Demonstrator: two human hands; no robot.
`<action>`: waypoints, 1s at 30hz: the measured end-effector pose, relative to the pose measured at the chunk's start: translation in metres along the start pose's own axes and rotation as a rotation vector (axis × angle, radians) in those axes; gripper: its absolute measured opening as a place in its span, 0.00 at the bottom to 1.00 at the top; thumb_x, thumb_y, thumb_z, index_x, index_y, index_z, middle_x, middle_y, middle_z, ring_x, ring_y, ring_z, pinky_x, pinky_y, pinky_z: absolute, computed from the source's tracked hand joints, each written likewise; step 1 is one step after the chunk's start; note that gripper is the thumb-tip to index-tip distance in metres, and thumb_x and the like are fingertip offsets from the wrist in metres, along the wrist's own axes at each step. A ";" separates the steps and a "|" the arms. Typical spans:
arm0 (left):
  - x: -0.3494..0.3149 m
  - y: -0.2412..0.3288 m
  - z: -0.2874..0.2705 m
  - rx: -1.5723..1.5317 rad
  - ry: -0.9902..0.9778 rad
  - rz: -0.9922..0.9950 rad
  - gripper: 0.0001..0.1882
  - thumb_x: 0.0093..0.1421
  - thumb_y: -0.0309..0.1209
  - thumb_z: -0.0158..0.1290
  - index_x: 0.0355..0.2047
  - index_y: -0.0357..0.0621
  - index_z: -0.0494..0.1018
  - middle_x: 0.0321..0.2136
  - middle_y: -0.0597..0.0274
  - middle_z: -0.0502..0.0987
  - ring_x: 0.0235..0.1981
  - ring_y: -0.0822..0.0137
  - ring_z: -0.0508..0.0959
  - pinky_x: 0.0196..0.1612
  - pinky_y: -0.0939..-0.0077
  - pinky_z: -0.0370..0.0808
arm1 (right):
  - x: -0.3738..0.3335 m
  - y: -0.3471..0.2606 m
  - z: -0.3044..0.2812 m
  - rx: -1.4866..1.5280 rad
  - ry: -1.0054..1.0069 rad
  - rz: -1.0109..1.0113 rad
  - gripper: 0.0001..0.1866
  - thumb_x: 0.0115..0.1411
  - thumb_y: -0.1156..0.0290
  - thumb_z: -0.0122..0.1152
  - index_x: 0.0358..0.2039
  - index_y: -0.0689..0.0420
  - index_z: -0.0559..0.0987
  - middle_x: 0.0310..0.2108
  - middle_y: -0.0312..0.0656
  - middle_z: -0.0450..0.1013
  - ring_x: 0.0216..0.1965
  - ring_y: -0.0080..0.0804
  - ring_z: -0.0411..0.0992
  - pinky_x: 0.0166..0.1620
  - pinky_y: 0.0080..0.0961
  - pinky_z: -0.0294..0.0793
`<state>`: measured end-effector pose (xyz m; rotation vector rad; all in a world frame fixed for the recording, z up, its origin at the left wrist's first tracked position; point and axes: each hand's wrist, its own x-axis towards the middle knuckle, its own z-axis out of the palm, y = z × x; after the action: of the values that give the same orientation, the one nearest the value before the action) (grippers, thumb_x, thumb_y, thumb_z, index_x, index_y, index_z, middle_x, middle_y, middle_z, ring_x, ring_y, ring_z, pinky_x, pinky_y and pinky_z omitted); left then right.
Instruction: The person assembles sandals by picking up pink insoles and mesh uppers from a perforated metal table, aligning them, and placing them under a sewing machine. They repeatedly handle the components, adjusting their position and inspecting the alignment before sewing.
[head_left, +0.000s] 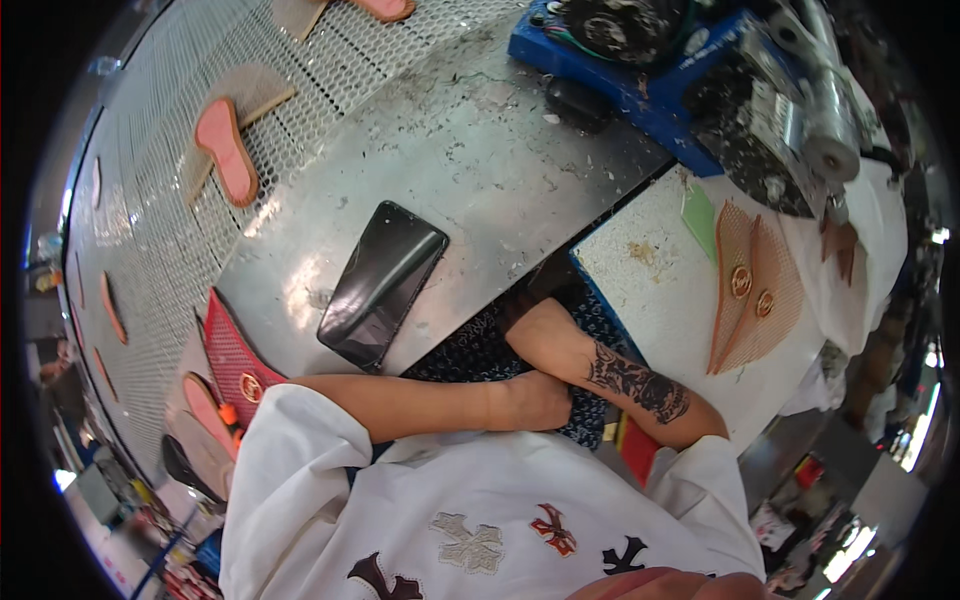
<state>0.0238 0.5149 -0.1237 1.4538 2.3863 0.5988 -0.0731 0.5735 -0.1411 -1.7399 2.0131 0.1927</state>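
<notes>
Both my forearms lie across my lap in front of the metal table. My left hand (540,401) rests close beside my right forearm, its back showing and its fingers turned out of sight. My right hand (541,328) bends down into shadow by the table's near edge, so its fingers are hidden too. Dark patterned cloth (470,345) lies under and around the hands. On the metal surface, left of my right hand, a black smartphone (385,285) lies flat with its screen dark.
A blue-framed machine (645,105) stands at the far right. Tan mesh shoe pieces (740,310) with gold emblems lie on a white board (640,265). At left are a red mesh piece (235,345) and a honeycomb-patterned conveyor (330,85) carrying pink insoles (228,150).
</notes>
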 end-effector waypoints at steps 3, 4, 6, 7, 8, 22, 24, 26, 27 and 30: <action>0.001 0.003 0.006 0.018 0.023 -0.007 0.08 0.52 0.29 0.53 0.25 0.44 0.83 0.28 0.58 0.82 0.32 0.57 0.81 0.38 0.61 0.77 | -0.001 -0.001 0.001 -0.005 0.091 -0.019 0.12 0.52 0.72 0.55 0.35 0.62 0.81 0.37 0.48 0.77 0.43 0.41 0.75 0.48 0.35 0.73; 0.001 0.003 0.007 0.018 0.025 -0.004 0.08 0.52 0.28 0.53 0.25 0.44 0.83 0.27 0.58 0.82 0.32 0.57 0.81 0.37 0.61 0.77 | 0.000 -0.001 0.000 0.003 0.137 -0.016 0.13 0.52 0.72 0.54 0.36 0.62 0.81 0.37 0.48 0.77 0.44 0.41 0.75 0.50 0.35 0.72; 0.003 0.003 0.010 0.016 0.039 0.000 0.08 0.52 0.29 0.53 0.24 0.44 0.83 0.26 0.59 0.82 0.31 0.57 0.81 0.36 0.60 0.77 | -0.002 0.002 -0.006 -0.042 0.175 -0.055 0.14 0.53 0.72 0.54 0.38 0.62 0.80 0.37 0.49 0.77 0.44 0.42 0.75 0.49 0.36 0.73; 0.000 0.001 0.009 0.020 0.037 0.004 0.08 0.52 0.29 0.53 0.24 0.45 0.83 0.26 0.59 0.82 0.31 0.57 0.81 0.36 0.60 0.77 | -0.001 0.001 -0.010 -0.059 0.207 -0.069 0.14 0.53 0.72 0.54 0.39 0.62 0.80 0.38 0.49 0.77 0.44 0.42 0.75 0.49 0.36 0.73; 0.000 0.000 0.008 0.024 0.034 0.008 0.08 0.52 0.29 0.53 0.24 0.45 0.83 0.25 0.59 0.82 0.30 0.57 0.81 0.36 0.60 0.77 | -0.001 0.001 -0.013 -0.059 0.164 -0.056 0.14 0.54 0.72 0.54 0.38 0.61 0.81 0.38 0.49 0.77 0.44 0.42 0.75 0.51 0.38 0.71; 0.006 0.015 -0.130 -0.529 0.092 0.218 0.07 0.59 0.29 0.49 0.25 0.40 0.71 0.27 0.54 0.75 0.33 0.52 0.79 0.41 0.62 0.75 | 0.006 -0.007 -0.005 0.108 -0.169 -0.070 0.14 0.58 0.68 0.52 0.39 0.60 0.82 0.49 0.49 0.76 0.50 0.41 0.75 0.49 0.37 0.73; 0.004 0.002 -0.180 -0.574 0.184 0.302 0.07 0.60 0.28 0.49 0.29 0.38 0.72 0.30 0.52 0.76 0.34 0.52 0.78 0.39 0.62 0.75 | 0.005 -0.006 -0.033 0.129 -0.390 -0.131 0.14 0.59 0.69 0.52 0.38 0.59 0.83 0.46 0.47 0.78 0.46 0.37 0.77 0.44 0.35 0.76; -0.002 -0.018 -0.215 -0.589 0.460 0.240 0.08 0.61 0.25 0.47 0.37 0.35 0.73 0.33 0.52 0.77 0.32 0.53 0.78 0.37 0.63 0.76 | 0.003 -0.006 -0.039 0.118 -0.414 -0.107 0.12 0.58 0.70 0.53 0.35 0.57 0.84 0.41 0.44 0.79 0.42 0.36 0.78 0.41 0.33 0.76; -0.009 -0.031 -0.230 -0.579 0.570 0.113 0.09 0.61 0.23 0.46 0.40 0.34 0.73 0.34 0.53 0.78 0.31 0.56 0.79 0.37 0.66 0.77 | 0.003 -0.005 -0.039 0.111 -0.391 -0.104 0.11 0.58 0.70 0.54 0.34 0.56 0.85 0.39 0.42 0.79 0.41 0.35 0.78 0.39 0.32 0.76; -0.011 -0.051 -0.245 -0.640 1.119 -0.336 0.11 0.60 0.20 0.48 0.43 0.36 0.74 0.32 0.60 0.78 0.30 0.71 0.78 0.34 0.79 0.75 | 0.007 -0.007 -0.022 0.092 -0.253 -0.095 0.10 0.56 0.71 0.56 0.31 0.53 0.86 0.32 0.38 0.81 0.35 0.32 0.79 0.34 0.30 0.76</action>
<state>-0.1191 0.4347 0.0662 0.4043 2.5522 2.2324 -0.0727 0.5573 -0.1231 -1.6586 1.7288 0.2702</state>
